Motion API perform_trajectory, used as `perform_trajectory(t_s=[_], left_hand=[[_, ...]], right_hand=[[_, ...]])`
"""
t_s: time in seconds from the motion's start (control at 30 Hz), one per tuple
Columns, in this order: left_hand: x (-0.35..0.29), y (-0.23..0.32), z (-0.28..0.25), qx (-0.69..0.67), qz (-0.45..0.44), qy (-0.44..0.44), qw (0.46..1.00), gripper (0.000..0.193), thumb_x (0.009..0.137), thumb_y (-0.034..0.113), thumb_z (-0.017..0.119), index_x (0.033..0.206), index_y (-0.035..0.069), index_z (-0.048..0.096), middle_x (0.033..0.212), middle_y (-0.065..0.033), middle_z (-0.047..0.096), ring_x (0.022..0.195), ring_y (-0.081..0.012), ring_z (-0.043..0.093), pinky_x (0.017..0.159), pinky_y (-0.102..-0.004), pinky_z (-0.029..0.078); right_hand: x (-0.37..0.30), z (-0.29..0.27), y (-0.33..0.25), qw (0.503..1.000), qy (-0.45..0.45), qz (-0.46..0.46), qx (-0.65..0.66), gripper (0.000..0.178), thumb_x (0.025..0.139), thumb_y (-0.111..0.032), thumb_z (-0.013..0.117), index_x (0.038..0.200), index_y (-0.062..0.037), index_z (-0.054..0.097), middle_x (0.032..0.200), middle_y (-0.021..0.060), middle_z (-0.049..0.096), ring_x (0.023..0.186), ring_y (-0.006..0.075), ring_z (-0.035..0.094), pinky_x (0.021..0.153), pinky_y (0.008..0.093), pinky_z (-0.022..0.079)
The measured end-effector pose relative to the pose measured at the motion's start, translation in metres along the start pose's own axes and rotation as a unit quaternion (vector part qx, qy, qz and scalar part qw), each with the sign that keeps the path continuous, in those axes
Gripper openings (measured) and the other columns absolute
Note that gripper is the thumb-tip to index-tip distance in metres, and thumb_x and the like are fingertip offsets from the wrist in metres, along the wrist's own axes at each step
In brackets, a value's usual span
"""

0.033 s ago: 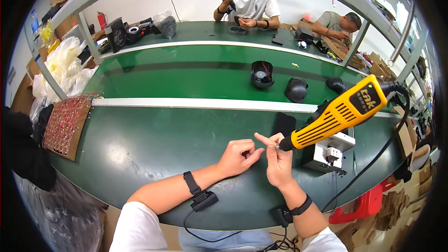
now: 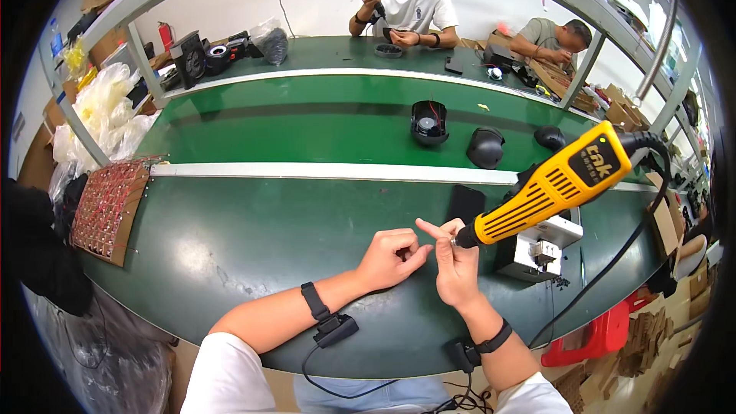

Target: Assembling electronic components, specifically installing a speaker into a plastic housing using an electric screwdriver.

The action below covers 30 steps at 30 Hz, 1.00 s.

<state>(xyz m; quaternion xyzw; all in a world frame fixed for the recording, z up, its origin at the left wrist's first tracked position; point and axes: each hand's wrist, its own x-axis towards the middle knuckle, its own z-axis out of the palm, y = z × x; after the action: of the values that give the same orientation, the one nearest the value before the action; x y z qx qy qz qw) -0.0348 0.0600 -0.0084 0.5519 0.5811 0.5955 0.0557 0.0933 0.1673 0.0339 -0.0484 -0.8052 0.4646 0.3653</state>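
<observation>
My right hand (image 2: 458,276) is closed around the narrow nose of a yellow electric screwdriver (image 2: 552,184), its index finger stretched out to the left. The tool leans up to the right, its black cable (image 2: 648,218) looping down from the tail. Just left of it, my left hand (image 2: 389,259) rests by the green bench with fingers curled in and thumb against them. Whatever lies inside that hand is hidden. Under and beside the screwdriver stands a silver metal fixture block (image 2: 533,257), with small black pieces (image 2: 562,284) by its right side.
A dark flat rectangular thing (image 2: 466,204) lies beyond my right hand. Black rounded housings (image 2: 486,147) sit past the white rail (image 2: 330,172). A stack of red circuit panels (image 2: 107,215) lies at the left edge. A red stool (image 2: 590,337) stands lower right. Two people work across the bench.
</observation>
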Motion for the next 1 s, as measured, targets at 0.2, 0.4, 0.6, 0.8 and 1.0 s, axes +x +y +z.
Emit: perform_trajectory(t_s=[0.2, 0.4, 0.6, 0.8, 1.0], left_hand=[[0.005, 0.009, 0.008, -0.014, 0.012, 0.024, 1.000, 0.018, 0.084, 0.002, 0.074, 0.101, 0.002, 0.072, 0.085, -0.0058, 0.068, 0.062, -0.0110, 0.058, 0.055, -0.0263, 0.048], [0.003, 0.005, 0.005, 0.015, 0.045, 0.021, 0.999, 0.012, 0.087, -0.002, 0.070, 0.098, -0.001, 0.069, 0.085, -0.0087, 0.068, 0.064, -0.0143, 0.061, 0.058, -0.0275, 0.050], [0.003, 0.009, 0.011, 0.016, 0.042, 0.014, 0.999, 0.010, 0.087, -0.004, 0.067, 0.098, -0.003, 0.067, 0.080, -0.0108, 0.064, 0.067, -0.0191, 0.062, 0.061, -0.0303, 0.050], [-0.001, 0.006, 0.004, -0.003, 0.016, -0.007, 1.000, 0.012, 0.090, -0.002, 0.064, 0.101, -0.004, 0.066, 0.087, -0.0115, 0.066, 0.078, -0.0196, 0.063, 0.072, -0.0306, 0.051], [0.003, 0.007, 0.008, 0.014, 0.039, 0.010, 0.999, 0.013, 0.088, -0.001, 0.069, 0.101, -0.003, 0.068, 0.081, -0.0108, 0.064, 0.065, -0.0185, 0.060, 0.060, -0.0297, 0.049]], right_hand=[[-0.002, -0.002, 0.003, 1.000, -0.023, 0.017, 0.006, 0.035, 0.111, -0.027, 0.048, 0.126, -0.0077, 0.073, 0.093, 0.0039, 0.055, 0.085, 0.0145, 0.059, 0.079, 0.0307, 0.051], [0.006, 0.003, 0.009, 0.999, 0.006, -0.054, 0.001, 0.035, 0.108, -0.027, 0.052, 0.120, -0.0016, 0.074, 0.083, 0.0114, 0.062, 0.076, 0.0256, 0.063, 0.074, 0.0372, 0.051], [-0.001, -0.004, 0.011, 0.999, 0.010, -0.037, 0.028, 0.041, 0.109, -0.034, 0.052, 0.122, -0.0006, 0.072, 0.091, 0.0130, 0.070, 0.080, 0.0255, 0.068, 0.075, 0.0360, 0.052], [-0.001, -0.004, 0.002, 0.998, -0.040, 0.030, 0.049, 0.038, 0.107, -0.033, 0.054, 0.123, -0.0026, 0.072, 0.123, 0.0220, 0.063, 0.110, 0.0360, 0.065, 0.093, 0.0401, 0.052], [0.001, -0.003, 0.004, 0.999, -0.039, 0.011, 0.025, 0.038, 0.107, -0.033, 0.055, 0.123, -0.0025, 0.071, 0.128, 0.0238, 0.061, 0.112, 0.0384, 0.064, 0.095, 0.0412, 0.051]])
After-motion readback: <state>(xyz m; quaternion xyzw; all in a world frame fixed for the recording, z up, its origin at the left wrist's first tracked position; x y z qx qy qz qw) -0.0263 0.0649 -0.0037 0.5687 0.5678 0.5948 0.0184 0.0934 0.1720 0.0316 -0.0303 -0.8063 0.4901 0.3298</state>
